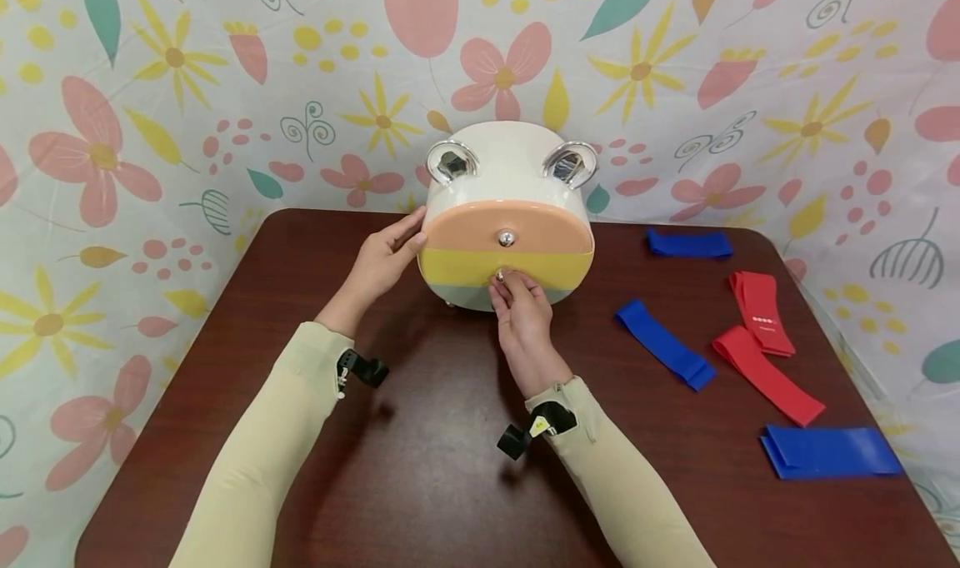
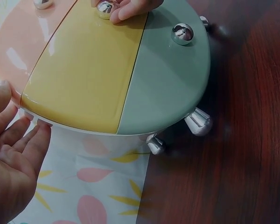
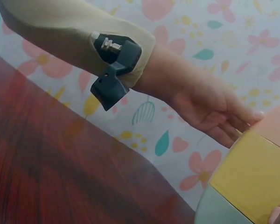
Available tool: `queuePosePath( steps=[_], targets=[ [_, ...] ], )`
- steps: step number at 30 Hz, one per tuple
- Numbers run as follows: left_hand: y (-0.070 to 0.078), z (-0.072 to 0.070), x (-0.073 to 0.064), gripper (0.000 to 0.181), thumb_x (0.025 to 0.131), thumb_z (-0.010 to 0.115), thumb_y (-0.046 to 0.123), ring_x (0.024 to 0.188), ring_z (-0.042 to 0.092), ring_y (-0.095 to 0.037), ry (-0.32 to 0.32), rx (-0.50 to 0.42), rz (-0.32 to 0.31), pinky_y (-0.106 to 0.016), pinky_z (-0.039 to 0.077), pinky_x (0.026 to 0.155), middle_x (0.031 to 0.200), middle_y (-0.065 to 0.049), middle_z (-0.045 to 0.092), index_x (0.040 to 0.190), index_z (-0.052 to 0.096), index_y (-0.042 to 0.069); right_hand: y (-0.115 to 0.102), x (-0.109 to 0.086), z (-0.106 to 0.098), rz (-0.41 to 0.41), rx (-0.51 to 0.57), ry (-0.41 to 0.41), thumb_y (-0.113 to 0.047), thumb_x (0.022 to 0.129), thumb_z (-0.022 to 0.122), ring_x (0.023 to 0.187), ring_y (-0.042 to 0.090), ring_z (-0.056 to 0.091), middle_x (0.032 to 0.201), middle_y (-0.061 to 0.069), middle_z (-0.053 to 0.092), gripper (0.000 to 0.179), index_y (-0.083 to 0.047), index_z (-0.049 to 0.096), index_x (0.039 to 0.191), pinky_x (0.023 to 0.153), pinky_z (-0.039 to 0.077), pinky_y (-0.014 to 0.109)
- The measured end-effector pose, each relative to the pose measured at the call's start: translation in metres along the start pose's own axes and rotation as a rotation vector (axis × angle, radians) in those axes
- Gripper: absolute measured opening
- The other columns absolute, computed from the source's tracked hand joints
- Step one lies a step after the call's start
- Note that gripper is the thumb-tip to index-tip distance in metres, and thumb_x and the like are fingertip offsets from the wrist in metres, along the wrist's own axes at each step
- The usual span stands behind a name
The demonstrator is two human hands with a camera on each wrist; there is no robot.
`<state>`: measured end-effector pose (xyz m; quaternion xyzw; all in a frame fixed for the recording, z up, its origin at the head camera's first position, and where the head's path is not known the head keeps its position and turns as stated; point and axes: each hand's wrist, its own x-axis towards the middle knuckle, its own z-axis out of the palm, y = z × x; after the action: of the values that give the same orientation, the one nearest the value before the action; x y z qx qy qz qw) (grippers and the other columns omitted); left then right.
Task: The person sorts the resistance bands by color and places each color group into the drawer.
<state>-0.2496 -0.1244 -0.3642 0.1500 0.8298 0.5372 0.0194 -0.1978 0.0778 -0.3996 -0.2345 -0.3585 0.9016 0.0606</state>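
A small white storage box (image 1: 504, 164) with silver eye-like rings on top stands at the table's back. Its front has a peach drawer (image 1: 465, 228), a yellow drawer (image 2: 81, 70) and a green drawer (image 2: 170, 79), each with a round silver knob. My right hand (image 1: 525, 326) pinches the yellow drawer's knob (image 2: 105, 9) between thumb and fingers. That drawer looks flush with its neighbours. On the box's left side rests my left hand (image 1: 382, 260), its fingers extended along the wall and the thumb at the peach front's edge. Silver feet (image 2: 198, 121) show below the box.
On the right of the brown table (image 1: 435, 468) lie flat bands: a blue band (image 1: 690, 244) at the back, another blue band (image 1: 663, 345) nearer the box, two red bands (image 1: 768, 374), and a wide blue band (image 1: 832, 452) at the front. A flowered cloth (image 1: 247, 77) hangs behind.
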Motion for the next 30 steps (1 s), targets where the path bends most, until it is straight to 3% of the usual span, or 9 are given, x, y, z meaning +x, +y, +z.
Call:
queuePosePath(
  steps=[15, 30],
  targets=[
    [0.001, -0.001, 0.0, 0.053, 0.108, 0.054, 0.028, 0.154, 0.038, -0.024, -0.006, 0.023, -0.013, -0.046, 0.042, 0.121, 0.164, -0.006, 0.04, 0.158, 0.041, 0.017, 0.004, -0.01, -0.007, -0.047, -0.037, -0.005, -0.003, 0.099, 0.062, 0.081, 0.011, 0.067, 0.09, 0.002, 0.062, 0.013, -0.011, 0.056, 0.091, 0.08, 0.06, 0.018],
    [0.002, -0.002, 0.0, 0.054, 0.107, 0.056, 0.028, 0.153, 0.041, -0.024, -0.007, 0.012, -0.027, -0.045, 0.043, 0.12, 0.163, -0.006, 0.042, 0.158, 0.042, 0.018, 0.017, -0.027, -0.026, -0.312, -0.204, 0.002, 0.006, 0.092, 0.07, 0.074, 0.01, 0.074, 0.083, 0.002, 0.066, 0.01, -0.004, 0.068, 0.095, 0.078, 0.063, 0.022]
  ],
)
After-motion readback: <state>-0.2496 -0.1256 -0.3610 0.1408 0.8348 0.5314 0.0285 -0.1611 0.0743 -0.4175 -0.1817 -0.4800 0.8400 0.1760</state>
